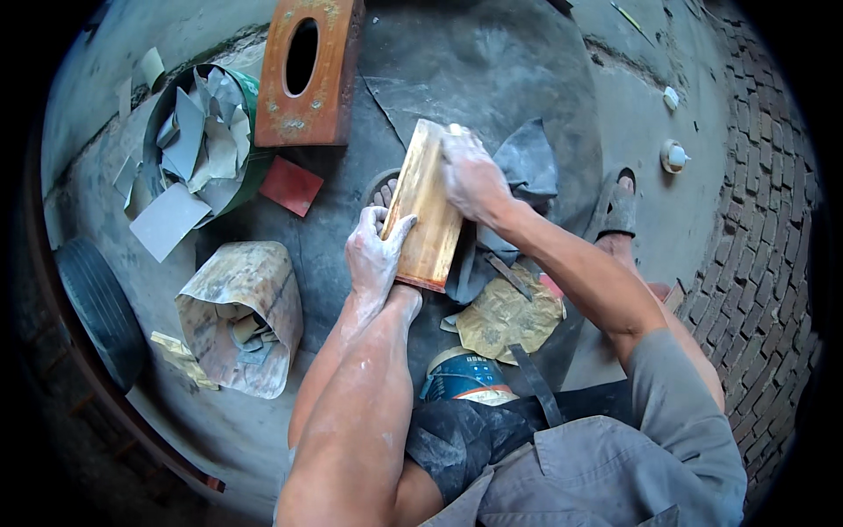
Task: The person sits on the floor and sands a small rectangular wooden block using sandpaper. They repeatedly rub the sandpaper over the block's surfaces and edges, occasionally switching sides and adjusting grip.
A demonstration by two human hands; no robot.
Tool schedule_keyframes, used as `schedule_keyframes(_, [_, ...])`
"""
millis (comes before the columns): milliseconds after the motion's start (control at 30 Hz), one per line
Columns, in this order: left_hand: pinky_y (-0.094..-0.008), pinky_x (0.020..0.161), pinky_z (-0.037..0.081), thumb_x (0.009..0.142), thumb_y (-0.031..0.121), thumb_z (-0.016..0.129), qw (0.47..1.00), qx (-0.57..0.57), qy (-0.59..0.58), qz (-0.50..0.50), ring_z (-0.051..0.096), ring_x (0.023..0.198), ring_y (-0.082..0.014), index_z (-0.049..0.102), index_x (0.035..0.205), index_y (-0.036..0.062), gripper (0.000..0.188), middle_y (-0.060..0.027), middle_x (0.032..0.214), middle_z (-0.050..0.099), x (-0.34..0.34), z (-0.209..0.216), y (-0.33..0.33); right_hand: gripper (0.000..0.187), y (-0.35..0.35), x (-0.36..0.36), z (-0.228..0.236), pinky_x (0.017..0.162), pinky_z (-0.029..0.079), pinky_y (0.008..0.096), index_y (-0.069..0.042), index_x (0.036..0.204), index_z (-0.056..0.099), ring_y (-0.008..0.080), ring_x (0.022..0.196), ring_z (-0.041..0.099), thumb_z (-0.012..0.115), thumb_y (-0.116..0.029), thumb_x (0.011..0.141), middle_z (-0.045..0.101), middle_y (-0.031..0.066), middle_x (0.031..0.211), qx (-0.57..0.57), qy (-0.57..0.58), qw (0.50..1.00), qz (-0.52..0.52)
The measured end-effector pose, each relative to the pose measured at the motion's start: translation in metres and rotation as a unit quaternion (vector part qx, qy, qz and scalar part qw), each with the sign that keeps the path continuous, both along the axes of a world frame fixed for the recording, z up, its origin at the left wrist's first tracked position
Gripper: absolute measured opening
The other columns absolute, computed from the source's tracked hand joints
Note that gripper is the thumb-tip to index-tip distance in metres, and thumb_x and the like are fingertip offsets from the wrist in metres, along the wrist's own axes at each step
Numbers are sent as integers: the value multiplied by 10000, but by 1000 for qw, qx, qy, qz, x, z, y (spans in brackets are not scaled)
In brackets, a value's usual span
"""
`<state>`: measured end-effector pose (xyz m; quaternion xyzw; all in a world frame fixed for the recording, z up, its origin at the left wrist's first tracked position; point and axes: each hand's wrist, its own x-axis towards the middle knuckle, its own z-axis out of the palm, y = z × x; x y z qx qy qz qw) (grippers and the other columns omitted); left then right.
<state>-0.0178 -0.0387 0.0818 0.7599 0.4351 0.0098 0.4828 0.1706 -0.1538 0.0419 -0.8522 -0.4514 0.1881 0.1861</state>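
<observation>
A pale wooden box [428, 206] with a reddish-brown near end rests tilted on my raised knee. My left hand [373, 253], white with dust, is closed round its left side, the thumb on the upper face. At the far right edge of the box, my right hand [471, 176] presses with bent, dusty fingers. What may lie under those fingers is hidden. A reddish-brown tissue box [330, 97] with an oval opening stands beyond my left hand. A dark grey cloth [529, 158] lies to the right of the box.
Left stand a green bucket [255, 189] of paper sheets and a stained container [237, 263] with scraps. A red sheet [291, 186] lies nearby. Close to my lap are a blue paint bucket [465, 373] and crumpled brown paper [509, 314]. A tyre [101, 307] lies far left.
</observation>
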Motion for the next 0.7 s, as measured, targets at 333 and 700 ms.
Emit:
schedule_keyframes(333, [-455, 714, 550, 817, 547, 871, 993, 57, 89, -49, 727, 758, -360, 681, 939, 27, 567, -184, 835, 749, 3, 4, 2, 533, -18, -9, 14, 1256, 332, 514, 117, 1473, 471, 556, 1457, 415, 475, -145, 1010, 473, 419, 1496, -18, 46, 998, -27])
schedule_keyframes(700, [-488, 752, 550, 856, 500, 845, 996, 30, 64, -60, 715, 838, -427, 663, 934, 5, 534, -225, 908, 737, -4, 9, 3, 511, -29, -12, 16, 1258, 320, 533, 166, 1432, 462, 523, 1453, 428, 512, -46, 970, 458, 401, 1511, 36, 24, 998, -45])
